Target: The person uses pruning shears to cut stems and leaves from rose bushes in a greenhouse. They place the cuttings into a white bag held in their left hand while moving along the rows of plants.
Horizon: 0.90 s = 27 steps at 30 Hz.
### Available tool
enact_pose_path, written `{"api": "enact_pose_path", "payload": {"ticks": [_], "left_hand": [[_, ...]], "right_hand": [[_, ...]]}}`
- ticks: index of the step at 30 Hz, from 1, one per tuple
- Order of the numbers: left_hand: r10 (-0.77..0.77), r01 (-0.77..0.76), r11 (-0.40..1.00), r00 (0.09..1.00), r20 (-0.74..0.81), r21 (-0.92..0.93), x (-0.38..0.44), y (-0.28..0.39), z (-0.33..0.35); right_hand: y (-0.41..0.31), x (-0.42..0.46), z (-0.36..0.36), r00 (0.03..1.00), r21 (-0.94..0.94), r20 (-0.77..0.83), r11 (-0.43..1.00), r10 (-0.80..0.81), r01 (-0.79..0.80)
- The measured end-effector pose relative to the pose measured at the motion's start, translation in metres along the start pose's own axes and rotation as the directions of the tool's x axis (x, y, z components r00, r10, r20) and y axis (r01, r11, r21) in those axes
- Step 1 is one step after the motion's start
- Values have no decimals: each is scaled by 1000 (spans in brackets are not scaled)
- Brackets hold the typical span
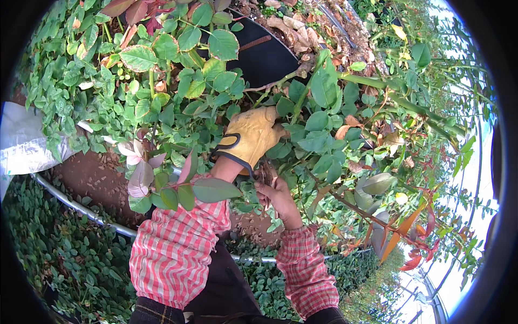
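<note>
My left hand (255, 131) wears a yellow leather glove with dark trim. It reaches into the rose bush, and leaves hide its fingertips, so whether it grips a stem cannot be made out. Just below it my bare right hand (279, 196) is closed around a rusty brown hand tool (265, 174), which looks like pruning shears. The tool's tip lies close under the glove's cuff, partly hidden. Green rose leaves (319, 121) crowd the right side of the glove. A leafy shoot (216, 190) crosses in front of my left forearm.
Thick green rose canes (404, 99) run to the right. Behind the leaves is a black sheet (263, 52) with a rusty rod (255, 42) by it. A metal pipe (81, 206) curves below the bed. White plastic sheeting (32, 141) hangs at left. Reddish shoots (404, 231) stick out at right.
</note>
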State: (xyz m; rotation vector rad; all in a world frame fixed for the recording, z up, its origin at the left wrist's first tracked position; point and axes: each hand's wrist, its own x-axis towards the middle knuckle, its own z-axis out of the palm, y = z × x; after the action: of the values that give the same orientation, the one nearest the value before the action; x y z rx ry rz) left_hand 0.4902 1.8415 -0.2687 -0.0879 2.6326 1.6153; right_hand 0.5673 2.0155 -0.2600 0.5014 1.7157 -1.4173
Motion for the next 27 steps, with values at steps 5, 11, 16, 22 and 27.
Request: {"api": "enact_pose_path", "payload": {"ticks": [5,11,16,22,27], "left_hand": [[508,-495,860,854,110,-128,7,-49,-11],[211,-146,920,967,145,-364,4,-62,-49],[15,8,993,982,188,-118,0,-29,-50],[221,-253,957,953,206,145,-4,-18,-30],[117,-152,936,985,127,318,-5,-23,-37]], "right_hand": [[-4,-43,21,997,-31,-70,999,-33,31],[-15,-75,23,997,-131,-48,990,-64,57],[-20,-40,46,955,269,-294,955,-40,123],[1,15,74,953,-169,-226,972,-200,164],[-18,-6,65,950,98,-293,985,-110,144]]}}
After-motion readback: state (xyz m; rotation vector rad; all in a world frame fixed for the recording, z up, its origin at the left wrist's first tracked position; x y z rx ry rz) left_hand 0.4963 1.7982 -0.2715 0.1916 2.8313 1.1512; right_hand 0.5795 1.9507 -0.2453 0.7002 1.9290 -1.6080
